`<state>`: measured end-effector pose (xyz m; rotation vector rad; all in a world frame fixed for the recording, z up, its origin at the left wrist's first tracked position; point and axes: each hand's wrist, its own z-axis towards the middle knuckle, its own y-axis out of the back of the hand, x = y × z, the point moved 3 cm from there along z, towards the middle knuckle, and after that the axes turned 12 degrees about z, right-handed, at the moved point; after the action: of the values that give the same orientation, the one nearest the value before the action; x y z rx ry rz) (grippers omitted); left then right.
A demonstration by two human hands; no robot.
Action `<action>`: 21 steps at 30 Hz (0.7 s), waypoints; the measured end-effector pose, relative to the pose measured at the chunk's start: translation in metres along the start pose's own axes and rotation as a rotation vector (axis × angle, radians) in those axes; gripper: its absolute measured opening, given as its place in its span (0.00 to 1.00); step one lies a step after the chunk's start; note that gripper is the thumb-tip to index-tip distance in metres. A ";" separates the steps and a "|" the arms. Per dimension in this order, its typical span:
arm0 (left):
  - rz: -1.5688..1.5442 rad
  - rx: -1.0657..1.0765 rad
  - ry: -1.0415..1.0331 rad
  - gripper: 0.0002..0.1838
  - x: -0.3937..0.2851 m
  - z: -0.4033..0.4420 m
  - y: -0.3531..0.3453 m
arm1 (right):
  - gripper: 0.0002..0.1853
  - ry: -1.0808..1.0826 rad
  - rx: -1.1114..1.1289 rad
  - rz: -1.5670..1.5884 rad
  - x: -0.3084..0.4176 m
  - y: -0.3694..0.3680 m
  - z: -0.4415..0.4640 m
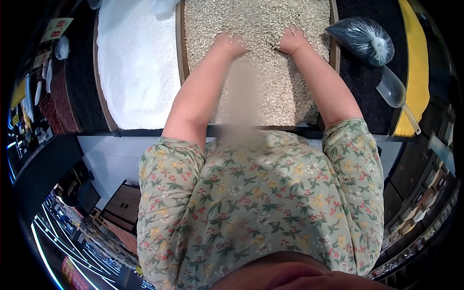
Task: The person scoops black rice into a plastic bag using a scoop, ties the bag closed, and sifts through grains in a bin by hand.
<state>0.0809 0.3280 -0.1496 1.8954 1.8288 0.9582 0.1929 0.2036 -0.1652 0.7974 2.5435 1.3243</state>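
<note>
A wooden-sided bin of pale, beige grains [266,87] lies straight ahead of me. My left hand [233,44] is sunk into the grains near the bin's left side, its fingers buried from sight. Some grains cling to its back. Toward the right side, my right hand [293,41] is also pushed into the heap, with loose grains over its knuckles and its fingertips covered. The two hands are apart, both arms stretched forward. Whether either hand grips grains below the surface cannot be seen.
To the left is a bin of white grains [137,72], with darker bins beyond it and a price sign [57,30]. On the right, a tied plastic bag of dark contents [362,41] and a clear scoop [392,89] rest on a bin of black grains [357,89]. A yellow strip [416,72] follows.
</note>
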 end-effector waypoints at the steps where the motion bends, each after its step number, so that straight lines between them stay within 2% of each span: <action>1: 0.041 0.035 -0.048 0.24 -0.001 -0.001 0.001 | 0.24 -0.026 -0.004 0.044 0.000 0.001 -0.001; 2: 0.081 0.069 -0.097 0.25 -0.002 -0.002 0.002 | 0.22 -0.053 -0.007 0.088 -0.001 0.001 -0.002; 5: 0.137 0.177 -0.072 0.26 -0.004 -0.007 0.012 | 0.23 -0.079 -0.111 0.131 -0.008 -0.014 0.009; 7: 0.036 0.093 -0.035 0.27 -0.003 -0.001 0.003 | 0.24 -0.082 -0.150 0.151 -0.006 -0.009 0.007; 8: -0.062 0.009 0.003 0.28 -0.003 0.004 -0.001 | 0.25 -0.089 -0.118 0.155 -0.005 -0.007 0.007; 14: -0.203 -0.064 0.116 0.27 -0.003 0.010 -0.007 | 0.31 -0.102 0.008 0.062 0.002 0.001 0.003; 17: -0.185 0.016 0.080 0.27 -0.002 0.002 0.006 | 0.33 -0.133 0.017 0.098 0.001 -0.003 0.007; 21: -0.117 -0.001 -0.021 0.27 -0.005 0.004 0.002 | 0.33 -0.152 0.044 0.177 0.002 -0.010 0.011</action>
<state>0.0855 0.3238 -0.1527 1.7691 1.9027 0.8966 0.1913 0.2082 -0.1796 1.1098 2.4379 1.2075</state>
